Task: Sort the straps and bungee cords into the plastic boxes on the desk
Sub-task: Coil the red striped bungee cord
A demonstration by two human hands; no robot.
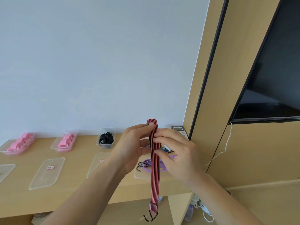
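The hooks (150,216) dangle nearest the camera, below the desk edge, at the bottom of the red-and-black bungee (153,176), which hangs straight down from the person's hands. It looks like a flat elastic band folded double: light, floppy, and probably springy if pulled. The metal hooks are the only hard, heavy bit, so they'd likely swing and snag on things. Best hold is probably right where it's held now, near the fold, or lower down to tame the hooks.

Both forearms come up from the bottom of the frame and meet in the middle. The left hand (134,143) is palm-in, thumb and fingertips pinching the band near its top. The right hand (175,153) is curled around from the other side, fingers (158,139) pressed on the band a bit lower. So both are gripping the bungee, held up in the air above the desk (78,185).

Behind the hands, a purple strap (149,165) with hooks lies on a clear lid. More lids lie flat to the left. Furthest back along the wall: two boxes with pink straps (66,141) and one box with black ones (106,138).
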